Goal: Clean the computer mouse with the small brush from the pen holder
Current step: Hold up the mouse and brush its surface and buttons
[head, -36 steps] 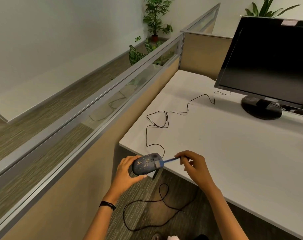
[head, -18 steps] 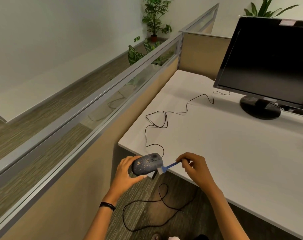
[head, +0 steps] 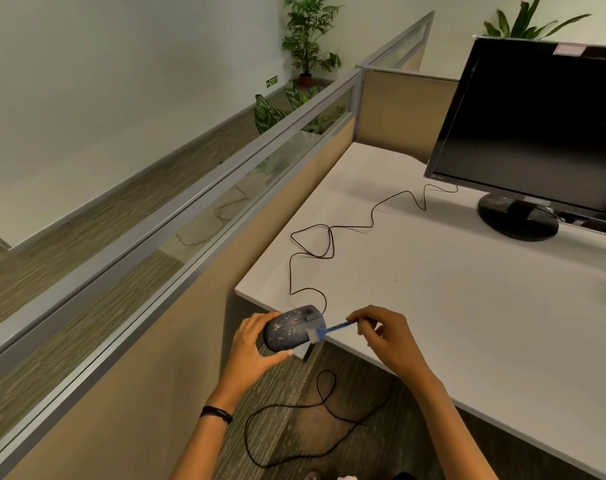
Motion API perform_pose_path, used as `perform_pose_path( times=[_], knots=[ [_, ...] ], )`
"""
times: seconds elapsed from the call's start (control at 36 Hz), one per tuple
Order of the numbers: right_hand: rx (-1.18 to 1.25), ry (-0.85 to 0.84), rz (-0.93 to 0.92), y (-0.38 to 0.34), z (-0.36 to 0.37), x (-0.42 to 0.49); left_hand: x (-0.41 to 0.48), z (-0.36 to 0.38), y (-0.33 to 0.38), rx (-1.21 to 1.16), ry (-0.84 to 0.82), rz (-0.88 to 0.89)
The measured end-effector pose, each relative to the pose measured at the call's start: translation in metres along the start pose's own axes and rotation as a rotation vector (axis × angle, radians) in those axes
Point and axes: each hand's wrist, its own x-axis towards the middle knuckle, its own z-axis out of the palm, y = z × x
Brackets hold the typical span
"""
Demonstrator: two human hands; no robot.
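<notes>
A dark computer mouse (head: 289,330), speckled with pale crumbs, is held off the desk's left corner by my left hand (head: 252,351), fingers wrapped under and around its rear. My right hand (head: 388,337) pinches the thin blue handle of a small brush (head: 324,332). The brush's white bristle head rests against the front right side of the mouse. The mouse cable (head: 310,251) runs in loops across the desk toward the monitor. No pen holder is in view.
A white desk (head: 467,306) carries a black monitor (head: 537,133) on a round stand at the back right. A beige partition with a glass strip (head: 225,216) borders the left. Another black cable (head: 294,420) loops on the carpet below.
The brush head has shifted slightly along the mouse's front right side, from lower at the edge back up onto the shell. My left hand keeps the mouse almost still.
</notes>
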Motion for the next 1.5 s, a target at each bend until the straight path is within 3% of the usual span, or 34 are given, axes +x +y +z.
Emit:
perform_pose_path(
  times=[0.17, 0.36, 0.5, 0.61, 0.75, 0.92, 1.5],
  knots=[
    [0.041, 0.073, -0.013, -0.003, 0.0, 0.003, 0.001, 0.0, -0.001, -0.002, -0.003, 0.011],
    [-0.007, -0.028, -0.009, -0.006, 0.0, 0.005, 0.003, 0.0, 0.002, -0.009, -0.004, 0.03],
    [0.02, 0.031, -0.025, -0.009, 0.001, 0.007, 0.004, 0.0, 0.001, -0.013, -0.002, 0.024],
    [-0.012, -0.032, -0.002, -0.007, 0.002, 0.007, 0.004, -0.001, 0.0, -0.015, -0.011, 0.012],
    [0.006, 0.056, -0.011, -0.007, 0.004, 0.01, 0.004, -0.002, -0.001, -0.011, -0.021, -0.002],
    [-0.022, -0.04, 0.003, -0.007, 0.004, 0.011, 0.005, -0.003, -0.002, 0.007, -0.034, 0.013],
    [0.004, 0.011, -0.013, -0.007, 0.009, 0.016, 0.012, -0.004, -0.003, 0.029, -0.026, 0.028]
  ],
)
